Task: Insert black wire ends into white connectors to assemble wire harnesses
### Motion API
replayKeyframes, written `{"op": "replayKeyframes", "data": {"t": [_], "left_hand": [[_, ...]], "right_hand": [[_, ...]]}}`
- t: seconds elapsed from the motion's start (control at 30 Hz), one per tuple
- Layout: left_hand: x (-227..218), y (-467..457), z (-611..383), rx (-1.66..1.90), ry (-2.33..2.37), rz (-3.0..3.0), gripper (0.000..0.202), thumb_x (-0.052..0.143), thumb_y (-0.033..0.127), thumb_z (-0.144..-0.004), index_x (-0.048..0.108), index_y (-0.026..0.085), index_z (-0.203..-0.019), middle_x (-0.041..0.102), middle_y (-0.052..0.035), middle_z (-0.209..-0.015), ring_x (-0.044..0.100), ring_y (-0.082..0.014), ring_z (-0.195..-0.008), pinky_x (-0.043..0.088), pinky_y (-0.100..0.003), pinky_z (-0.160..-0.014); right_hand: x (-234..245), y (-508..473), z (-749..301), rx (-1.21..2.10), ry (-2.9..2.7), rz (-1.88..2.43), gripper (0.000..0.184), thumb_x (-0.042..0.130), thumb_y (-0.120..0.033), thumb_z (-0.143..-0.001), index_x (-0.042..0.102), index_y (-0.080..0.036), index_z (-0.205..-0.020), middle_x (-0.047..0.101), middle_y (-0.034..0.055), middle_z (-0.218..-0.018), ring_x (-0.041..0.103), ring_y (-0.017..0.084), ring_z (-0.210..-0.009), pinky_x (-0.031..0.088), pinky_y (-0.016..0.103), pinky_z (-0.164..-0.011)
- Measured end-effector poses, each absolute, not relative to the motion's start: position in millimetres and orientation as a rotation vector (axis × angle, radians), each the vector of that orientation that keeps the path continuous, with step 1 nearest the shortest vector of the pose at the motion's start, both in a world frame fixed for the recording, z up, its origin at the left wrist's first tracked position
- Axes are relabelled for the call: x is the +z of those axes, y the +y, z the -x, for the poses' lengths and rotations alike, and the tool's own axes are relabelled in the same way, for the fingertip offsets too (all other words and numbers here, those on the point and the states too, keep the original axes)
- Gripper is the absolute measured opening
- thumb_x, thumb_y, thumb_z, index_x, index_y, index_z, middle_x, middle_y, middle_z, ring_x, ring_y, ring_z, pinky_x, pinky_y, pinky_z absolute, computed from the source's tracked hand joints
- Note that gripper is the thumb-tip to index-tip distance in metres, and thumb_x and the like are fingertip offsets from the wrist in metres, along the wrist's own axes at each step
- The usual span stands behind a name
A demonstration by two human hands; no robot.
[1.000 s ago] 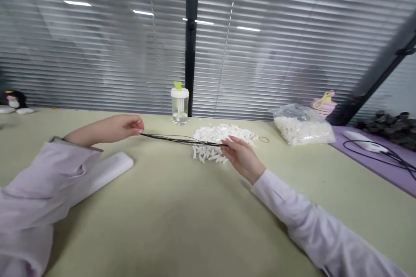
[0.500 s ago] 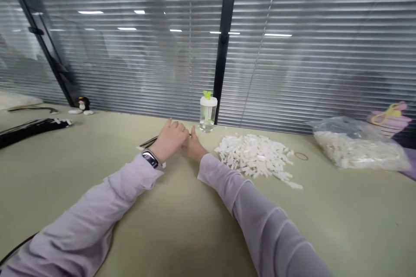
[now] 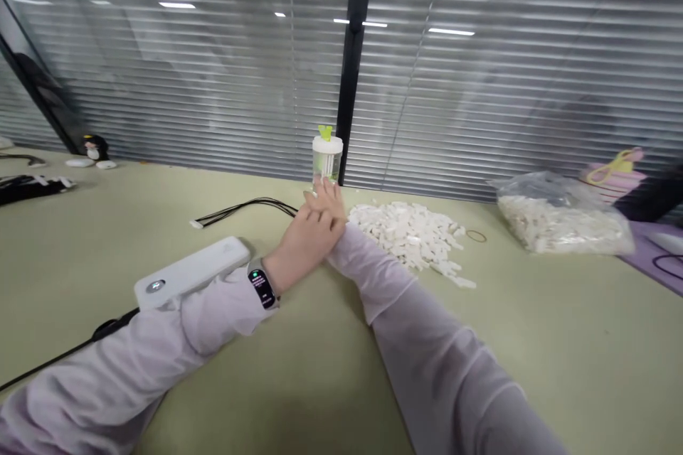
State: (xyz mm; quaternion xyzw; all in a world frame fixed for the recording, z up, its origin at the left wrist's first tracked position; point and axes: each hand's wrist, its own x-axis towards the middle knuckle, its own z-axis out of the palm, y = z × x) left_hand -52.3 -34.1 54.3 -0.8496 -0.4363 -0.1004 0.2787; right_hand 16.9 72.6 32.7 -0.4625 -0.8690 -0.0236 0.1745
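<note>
My left hand lies across my right wrist and the base of my right hand, its fingers curled over. What sits inside its fingers is hidden. My right hand is partly covered by it, with its visible fingers stretched forward in front of a clear canister with a white lid and green tab. A bundle of thin black wires with a white connector at its left end runs along the table and disappears behind my left hand. A pile of small white plastic pieces lies just right of my hands.
A white power bank with a black cable lies beside my left forearm. To the right are a rubber band and a clear bag of white pieces. A penguin figure and more black wires are at left.
My hands have shifted slightly right in view, and my left hand has moved over my right wrist. The view has turned, and the power bank and more of the wire bundle now show.
</note>
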Motion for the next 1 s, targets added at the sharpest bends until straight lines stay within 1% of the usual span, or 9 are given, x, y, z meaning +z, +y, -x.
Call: {"op": "replayKeyframes", "data": {"t": [0.1,0.17,0.27,0.33,0.43,0.53,0.67,0.8,1.0], "left_hand": [[50.3,-38.2,46.5,-0.278,-1.045,2.302,0.038,0.028,0.006,-0.083,0.042,0.009,-0.118,0.05,-0.0191,-0.113,0.048,-0.026,-0.103,0.03,-0.044,-0.089],[44.5,-39.4,43.4,-0.276,-0.972,2.331,0.039,0.03,0.009,-0.084,0.04,0.012,-0.121,0.046,-0.0179,-0.119,0.045,-0.0257,-0.107,0.026,-0.044,-0.092],[32.4,-37.9,40.6,-0.265,-0.911,2.375,0.035,0.034,0.01,-0.083,0.045,0.013,-0.116,0.049,-0.0155,-0.116,0.046,-0.0249,-0.104,0.025,-0.044,-0.094],[24.7,-35.5,39.5,-0.262,-0.9,2.398,0.033,0.037,0.011,-0.082,0.048,0.012,-0.112,0.052,-0.0154,-0.111,0.048,-0.0248,-0.1,0.026,-0.044,-0.093],[17.0,-31.8,38.3,-0.258,-0.896,2.43,0.029,0.039,0.011,-0.081,0.051,0.011,-0.107,0.055,-0.0152,-0.105,0.05,-0.0234,-0.095,0.027,-0.043,-0.091],[12.6,-29.6,37.9,-0.246,-0.903,2.464,0.027,0.038,0.01,-0.081,0.053,0.012,-0.104,0.058,-0.0133,-0.097,0.052,-0.0218,-0.091,0.028,-0.042,-0.089],[6.5,-28.6,39.9,-0.232,-0.923,2.522,0.029,0.035,0.009,-0.083,0.05,0.012,-0.108,0.06,-0.0111,-0.088,0.054,-0.0205,-0.085,0.033,-0.038,-0.083],[-0.3,-27.1,44.2,-0.258,-0.976,2.593,0.032,0.034,0.01,-0.084,0.046,0.013,-0.113,0.059,-0.0103,-0.095,0.055,-0.0189,-0.088,0.036,-0.034,-0.079],[-7.2,-21.7,52.2,-0.36,-1.093,2.691,0.033,0.031,0.022,-0.088,0.045,0.017,-0.117,0.056,-0.0072,-0.112,0.051,-0.0187,-0.102,0.037,-0.033,-0.086]], "right_hand": [[43.6,71.7,-59.9,-0.194,-2.449,1.399,0.038,0.044,-0.036,-0.085,0.046,-0.015,-0.117,0.035,0.0096,-0.13,0.027,0.025,-0.123,0.014,0.052,-0.101],[42.0,65.3,-94.4,-0.23,-2.48,1.44,0.041,0.045,-0.04,-0.084,0.047,-0.015,-0.117,0.036,0.0101,-0.129,0.028,0.026,-0.122,0.015,0.052,-0.1],[28.5,48.8,-139.7,-0.243,-2.547,1.467,0.051,0.049,-0.047,-0.079,0.046,-0.015,-0.118,0.031,0.0111,-0.133,0.025,0.028,-0.123,0.015,0.054,-0.099],[17.1,37.6,-159.1,-0.229,-2.591,1.451,0.053,0.049,-0.051,-0.078,0.047,-0.016,-0.118,0.033,0.0109,-0.132,0.026,0.029,-0.123,0.017,0.054,-0.099],[3.7,27.9,-170.4,-0.214,-2.604,1.408,0.044,0.045,-0.046,-0.082,0.05,-0.017,-0.114,0.039,0.0089,-0.128,0.029,0.026,-0.122,0.018,0.052,-0.099],[-4.3,28.1,-168.5,-0.219,-2.547,1.382,0.032,0.044,-0.039,-0.085,0.056,-0.015,-0.103,0.046,0.0078,-0.121,0.033,0.023,-0.12,0.019,0.05,-0.099],[-10.9,34.2,-164.8,-0.234,-2.448,1.352,0.026,0.047,-0.036,-0.084,0.059,-0.013,-0.092,0.052,0.0071,-0.112,0.04,0.02,-0.113,0.022,0.047,-0.098],[-15.2,39.6,-167.9,-0.256,-2.347,1.326,0.024,0.047,-0.033,-0.084,0.057,-0.012,-0.087,0.054,0.0065,-0.104,0.046,0.018,-0.104,0.03,0.043,-0.094],[-15.6,47.8,-177.1,-0.254,-2.242,1.294,0.023,0.047,-0.032,-0.084,0.056,-0.011,-0.087,0.055,0.0054,-0.094,0.051,0.015,-0.091,0.041,0.036,-0.082]]}}
